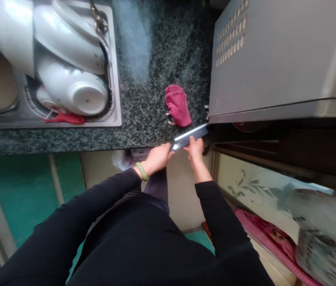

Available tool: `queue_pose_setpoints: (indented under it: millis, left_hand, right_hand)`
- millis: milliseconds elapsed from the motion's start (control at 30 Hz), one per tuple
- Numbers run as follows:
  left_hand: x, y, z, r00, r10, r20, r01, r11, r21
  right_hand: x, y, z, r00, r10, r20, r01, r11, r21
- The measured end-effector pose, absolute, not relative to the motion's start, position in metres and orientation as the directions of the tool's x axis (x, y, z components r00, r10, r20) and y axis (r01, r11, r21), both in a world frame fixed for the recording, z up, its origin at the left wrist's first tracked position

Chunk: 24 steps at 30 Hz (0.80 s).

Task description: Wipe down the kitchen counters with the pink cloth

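A long comb (200, 132) with a shiny light spine and a row of dark teeth is held slantwise at the counter's front edge. My left hand (158, 156), with a green bangle at the wrist, is closed around its handle end. My right hand (196, 148) pinches the toothed part near the middle; the fingertips are partly hidden. Just beyond the comb, a folded pink cloth (177, 105) lies on the dark speckled counter (144, 103). A small whitish and dark item (170, 118) sticks out beside the cloth, too small to name.
On the left, a metal sink (116, 99) holds a wire rack with white bowls (89, 93) and a red-handled tool (69, 118). A large grey metal box (269, 59) with vent slots stands on the right. Below it is a glass panel (245, 178) with a leaf pattern.
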<state>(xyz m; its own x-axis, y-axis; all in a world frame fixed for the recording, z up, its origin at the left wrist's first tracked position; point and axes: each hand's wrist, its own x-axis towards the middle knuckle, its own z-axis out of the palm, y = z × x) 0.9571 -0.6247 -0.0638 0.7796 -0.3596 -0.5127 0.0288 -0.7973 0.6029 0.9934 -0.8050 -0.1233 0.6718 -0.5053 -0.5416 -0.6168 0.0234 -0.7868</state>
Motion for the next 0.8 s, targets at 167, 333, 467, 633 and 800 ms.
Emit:
queue_pose_setpoints:
  millis: [167,333,467,633,800]
  left_hand:
    - [0.946,-0.64,-0.076,0.728,-0.34,-0.596,0.249,-0.679,0.691]
    - [0.931,-0.675,-0.084,0.758,-0.404,-0.512,0.198,-0.606,0.771]
    - [0.927,-0.681,-0.083,0.765,-0.483,-0.427,-0.014,-0.675,0.738]
    - [0.951,-0.693,-0.081,0.881,-0.47,-0.051,-0.341,-0.707,0.619]
    - [0.985,-0.726,-0.084,0.781,-0.615,0.106,-0.587,-0.665,0.462]
  right_hand:
    - [0.969,-0.794,-0.122,0.712,-0.588,-0.385,-0.611,-0.248,-0.751]
    - [0.926,-0.785,-0.125,0.743,-0.492,-0.453,-0.567,-0.106,-0.817]
    - [0.914,-0.807,-0.127,0.727,-0.462,-0.508,-0.562,0.024,-0.827]
    - [0.905,-0.848,-0.12,0.734,-0.48,-0.481,-0.498,0.102,-0.861]
    - [0.898,-0.911,-0.112,0.84,-0.394,-0.372,-0.448,-0.118,-0.886]
